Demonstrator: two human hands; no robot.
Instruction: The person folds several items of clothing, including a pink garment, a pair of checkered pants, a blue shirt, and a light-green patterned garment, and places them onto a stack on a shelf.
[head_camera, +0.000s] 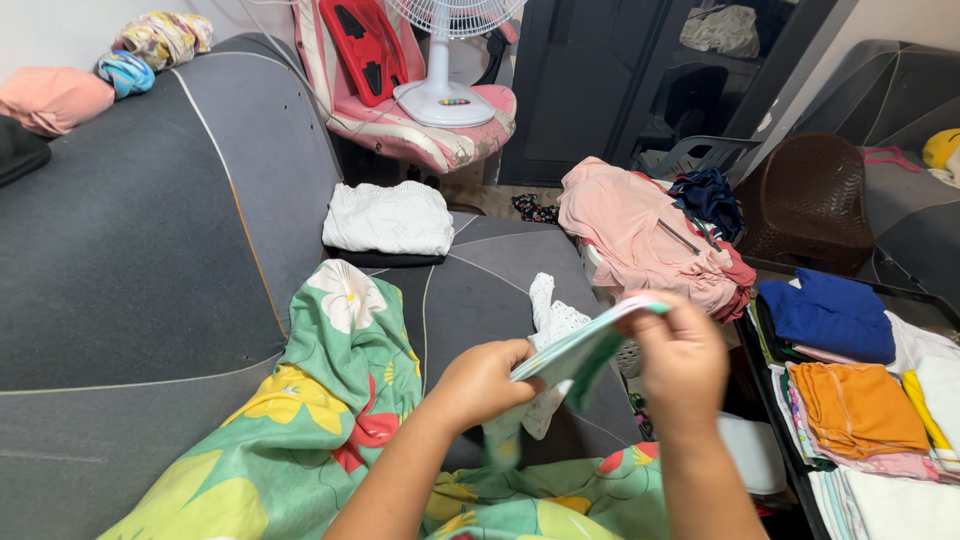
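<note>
Both hands pinch a small mint-green cloth (575, 355) taut above the sofa's (150, 260) front edge: left hand (482, 385) fingers closed on its near corner, right hand (680, 362) clamped on the far edge, seemingly to keep it flat.

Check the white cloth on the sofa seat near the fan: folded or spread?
Folded. The white cloth lies as a compact rectangular stack with squared edges on the sofa.

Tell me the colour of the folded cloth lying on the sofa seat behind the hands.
White; the folded cloth shows clearly in the head view.
</note>
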